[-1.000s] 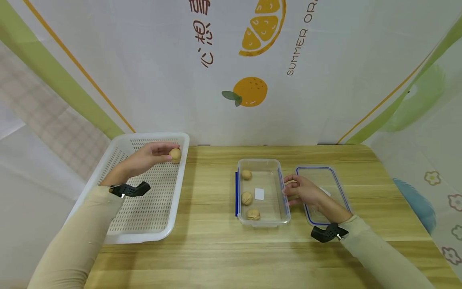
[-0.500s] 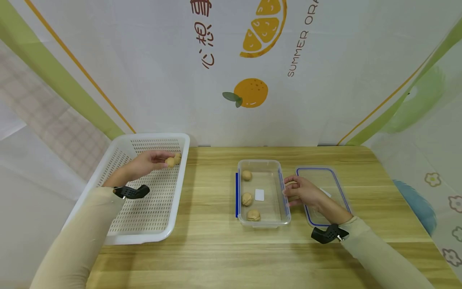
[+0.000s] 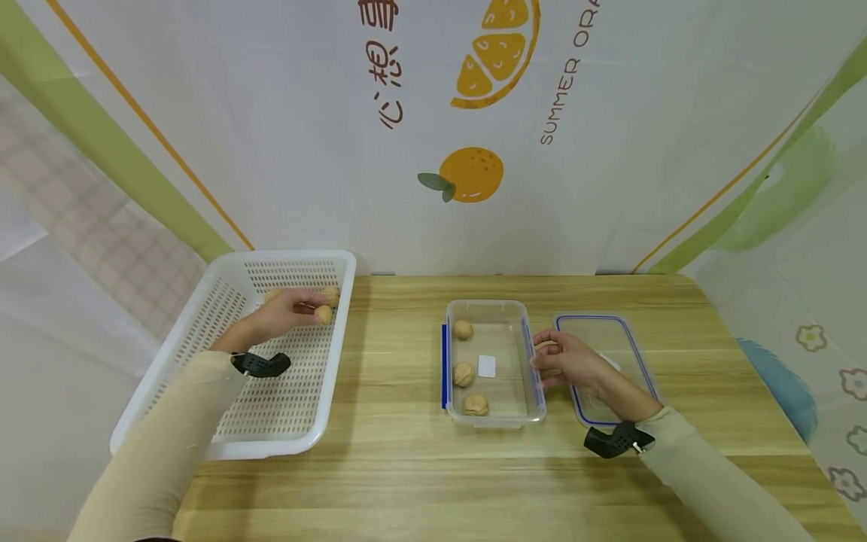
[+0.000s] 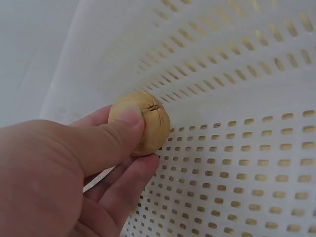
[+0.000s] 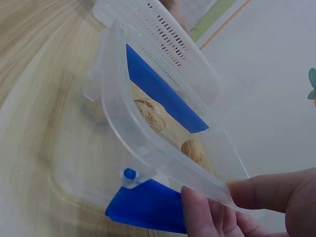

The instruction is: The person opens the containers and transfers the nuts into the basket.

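Note:
My left hand is inside the white perforated basket and pinches a walnut between thumb and fingers. The left wrist view shows that walnut in my left hand, close above the basket floor. Two more walnuts lie near the basket's far wall. My right hand grips the right rim of a clear container holding three walnuts. In the right wrist view my thumb and fingers clasp that rim.
A clear lid with a blue rim lies flat to the right of the container, partly under my right wrist. The container has blue clasps on its sides. A printed backdrop stands behind the wooden table.
My left hand has sunk lower into the basket and drawn slightly toward me, still holding the walnut. The right hand has stayed on the container rim.

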